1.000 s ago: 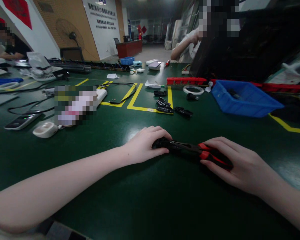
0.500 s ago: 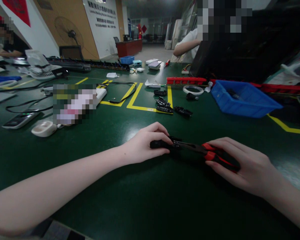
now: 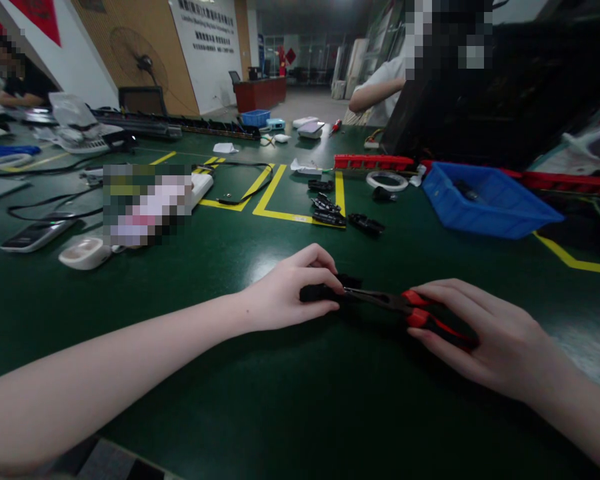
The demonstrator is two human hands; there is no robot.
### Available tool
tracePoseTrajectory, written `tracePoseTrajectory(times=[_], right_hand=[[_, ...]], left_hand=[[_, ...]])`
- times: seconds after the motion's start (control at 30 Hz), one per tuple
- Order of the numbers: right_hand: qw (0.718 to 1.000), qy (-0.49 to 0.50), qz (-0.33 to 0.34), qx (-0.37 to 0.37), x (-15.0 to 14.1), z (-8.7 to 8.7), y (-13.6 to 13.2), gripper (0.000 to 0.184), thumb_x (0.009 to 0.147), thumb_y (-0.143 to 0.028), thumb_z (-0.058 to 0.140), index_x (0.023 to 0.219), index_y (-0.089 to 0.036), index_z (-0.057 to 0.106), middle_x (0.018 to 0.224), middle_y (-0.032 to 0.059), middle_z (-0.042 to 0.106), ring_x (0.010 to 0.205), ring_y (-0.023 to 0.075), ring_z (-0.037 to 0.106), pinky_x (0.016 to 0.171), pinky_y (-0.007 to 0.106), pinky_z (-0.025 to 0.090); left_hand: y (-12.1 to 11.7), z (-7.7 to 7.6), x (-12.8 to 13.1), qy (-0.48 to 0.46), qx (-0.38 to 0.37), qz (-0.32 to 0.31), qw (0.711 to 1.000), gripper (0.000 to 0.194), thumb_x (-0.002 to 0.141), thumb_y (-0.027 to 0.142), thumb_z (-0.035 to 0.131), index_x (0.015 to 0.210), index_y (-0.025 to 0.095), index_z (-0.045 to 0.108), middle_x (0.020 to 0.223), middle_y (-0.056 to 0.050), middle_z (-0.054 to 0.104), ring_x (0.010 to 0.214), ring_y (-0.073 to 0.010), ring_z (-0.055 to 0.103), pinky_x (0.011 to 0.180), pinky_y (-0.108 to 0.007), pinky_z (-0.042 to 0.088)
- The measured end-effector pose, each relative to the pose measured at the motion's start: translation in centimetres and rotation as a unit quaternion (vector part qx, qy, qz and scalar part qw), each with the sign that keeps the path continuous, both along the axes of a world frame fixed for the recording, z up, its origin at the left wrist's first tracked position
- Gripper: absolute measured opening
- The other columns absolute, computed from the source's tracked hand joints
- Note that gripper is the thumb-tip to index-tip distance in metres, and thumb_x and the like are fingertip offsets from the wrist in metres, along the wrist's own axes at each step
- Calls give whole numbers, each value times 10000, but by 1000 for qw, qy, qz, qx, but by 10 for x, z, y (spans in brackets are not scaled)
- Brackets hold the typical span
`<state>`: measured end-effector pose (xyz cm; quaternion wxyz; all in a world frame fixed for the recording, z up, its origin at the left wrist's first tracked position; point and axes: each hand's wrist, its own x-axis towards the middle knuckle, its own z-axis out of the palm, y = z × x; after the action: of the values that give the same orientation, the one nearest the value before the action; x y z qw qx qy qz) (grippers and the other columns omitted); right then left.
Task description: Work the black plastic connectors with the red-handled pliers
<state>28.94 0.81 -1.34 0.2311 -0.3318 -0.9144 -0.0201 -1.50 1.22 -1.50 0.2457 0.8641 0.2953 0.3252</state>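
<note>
My left hand [image 3: 293, 288] pinches a small black plastic part [image 3: 316, 293] just above the green table [image 3: 260, 413]. The fingers cover much of that part, so its exact kind does not show. Around the handles of red-and-black long-nose pliers [image 3: 387, 300] my right hand [image 3: 485, 333] is closed. The pliers point left, and their slim jaws meet the black part by my left fingertips; whether they grip it is too dark to tell. Several similar black parts [image 3: 326, 207] lie farther back, near yellow tape.
A blue bin [image 3: 495, 213] with dark pieces stands at the right. Behind the black parts are a white ring-shaped coil [image 3: 387, 181] and a red strip [image 3: 375, 162]. Cables, a white device [image 3: 85, 253] and a phone-like device [image 3: 37, 235] lie left. Another person's arm [image 3: 377, 93] shows across the table.
The pliers and my right hand have shifted slightly right, and the black part has turned a little within my left fingers. Across the table, the other person's arm has lowered.
</note>
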Motion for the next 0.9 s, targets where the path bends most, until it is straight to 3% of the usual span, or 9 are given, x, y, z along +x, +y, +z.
tracePoseTrajectory(times=[0.6,0.9], right_hand=[[999,-35,24,12,-7,-3,1,326,870,-374,597,1121,-166,574,987,115,668,793,228,675,650,344,580],[999,-36,23,19,-7,-5,2,332,880,-384,584,1119,-153,588,991,114,674,800,215,671,668,322,566]], left_hand=[[3,-2,1,45,-61,-24,997,127,835,180,683,958,154,664,1120,-85,552,1039,-201,584,929,-370,505],[3,-1,4,44,-55,-13,997,94,896,205,609,935,143,668,1089,-80,578,987,-182,603,892,-322,506]])
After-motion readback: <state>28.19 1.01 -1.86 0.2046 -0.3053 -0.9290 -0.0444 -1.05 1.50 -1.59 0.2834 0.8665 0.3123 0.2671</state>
